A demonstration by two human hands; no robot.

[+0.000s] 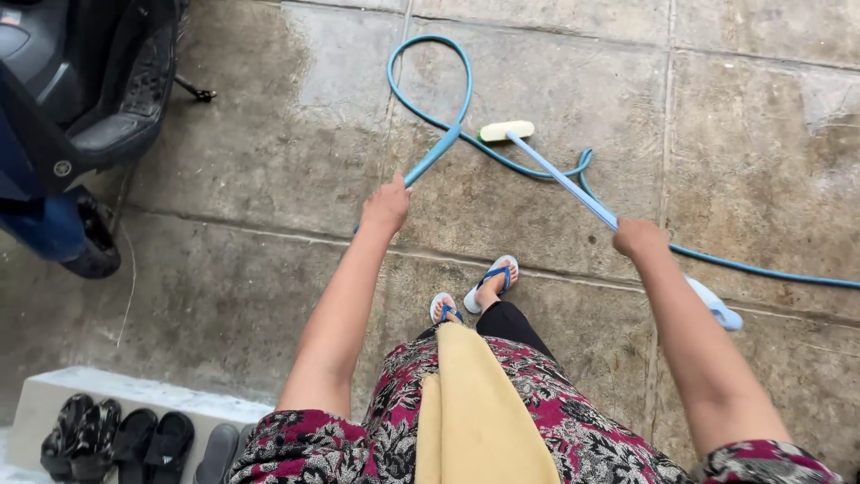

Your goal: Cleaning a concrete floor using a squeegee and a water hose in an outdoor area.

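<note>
My left hand [386, 207] is closed around the blue hose [436, 151], gripping it near the point where the hose crosses over itself; the fingers are wrapped under and cannot be seen singly. From that grip the hose runs up and away from me, forms one large loop on the wet paving slabs [269, 116], returns through the crossing, and then trails off to the right edge of the view. My right hand [639, 237] is closed around the light blue handle [560, 177] of a long brush, holding it partway along its length. The handle slopes away from me to the upper left, and its pale yellow brush head [506, 131] rests on the slab, just beside the crossing of the hose. The near end of the handle passes behind my right forearm and shows again below it as a rounded light blue tip [721, 314]. Both arms are extended forward and well apart. Below them are my feet in blue-strapped flip-flops [491, 283], set on the paving between the two arms. A dark scooter [90, 90] stands at the upper left, with its stand down on the slab. At the lower left, a row of dark sandals [134, 439] lies on a pale concrete step [54, 394].
</note>
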